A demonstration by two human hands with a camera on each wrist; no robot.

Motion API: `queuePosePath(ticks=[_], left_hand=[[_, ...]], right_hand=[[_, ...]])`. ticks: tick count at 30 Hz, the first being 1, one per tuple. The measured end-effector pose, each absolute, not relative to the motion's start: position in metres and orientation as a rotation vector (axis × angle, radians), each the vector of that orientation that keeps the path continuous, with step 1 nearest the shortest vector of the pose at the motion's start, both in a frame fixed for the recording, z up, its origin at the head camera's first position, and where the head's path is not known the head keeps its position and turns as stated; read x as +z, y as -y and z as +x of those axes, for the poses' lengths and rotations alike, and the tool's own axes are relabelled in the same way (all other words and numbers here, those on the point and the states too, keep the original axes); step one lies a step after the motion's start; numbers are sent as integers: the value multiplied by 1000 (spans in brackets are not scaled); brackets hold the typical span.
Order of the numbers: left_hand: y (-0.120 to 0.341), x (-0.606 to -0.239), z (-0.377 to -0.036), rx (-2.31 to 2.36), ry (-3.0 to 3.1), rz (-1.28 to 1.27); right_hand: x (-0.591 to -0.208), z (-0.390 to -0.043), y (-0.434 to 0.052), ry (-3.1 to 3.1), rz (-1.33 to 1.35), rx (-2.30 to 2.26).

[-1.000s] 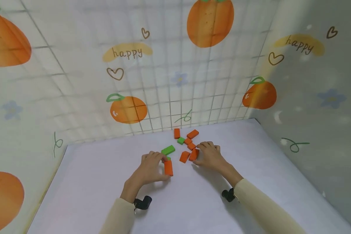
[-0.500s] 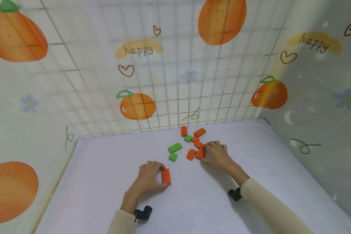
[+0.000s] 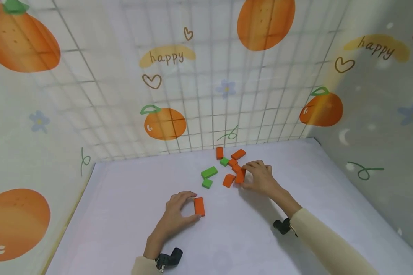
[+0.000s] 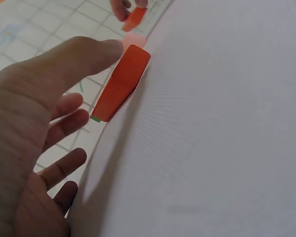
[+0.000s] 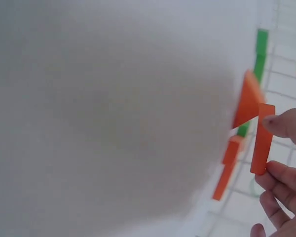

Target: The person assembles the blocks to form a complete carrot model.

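A pale lilac desk [image 3: 124, 214] sits inside walls printed with oranges and a grid. The left hand [image 3: 174, 213], grip loosely curled, touches an orange block [image 3: 199, 206] lying near centre. Farther right, the right hand [image 3: 261, 178] pinches another orange block [image 3: 241, 176] beside scattered orange and green blocks [image 3: 209, 172].

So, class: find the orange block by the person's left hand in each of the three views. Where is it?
Head: the orange block lies low centre on the white table, at the left hand.
Left wrist: the block is upper centre, at the thumb tip.
Right wrist: not in it.
Shared landmark: the white table.
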State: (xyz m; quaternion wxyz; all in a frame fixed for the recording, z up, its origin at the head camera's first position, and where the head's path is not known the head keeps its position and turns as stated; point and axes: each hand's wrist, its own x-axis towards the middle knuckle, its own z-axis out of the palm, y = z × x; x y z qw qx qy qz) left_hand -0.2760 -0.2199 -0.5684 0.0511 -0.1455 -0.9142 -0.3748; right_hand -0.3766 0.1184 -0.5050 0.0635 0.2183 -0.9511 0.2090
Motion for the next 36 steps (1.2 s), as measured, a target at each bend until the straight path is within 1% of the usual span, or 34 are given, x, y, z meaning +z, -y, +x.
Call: queuePosePath(ticks=[4,9,17,23,29,36], left_hand=[[221,-571,-276,-1172,2748,-464],[225,-569,-276,-1154,2751,-479],[228,-573,-278,-1182,2693,-509],[221,-575,-278,-1202,2680,-539],[220,-572,-275,-1196,2682,-538],[226,-571,-275,-1143,2721,-523]], right_hand=[[-494,-366,-110,2848,758,672],[-488,-349,-87,2853,919,705],[-498,-332,-49,2870,1148,629],[-509,-329,-39,2897,1217,560],[-510,-329,-32,2885,1278,534],[-515,-329,-29,2926,1261,521]])
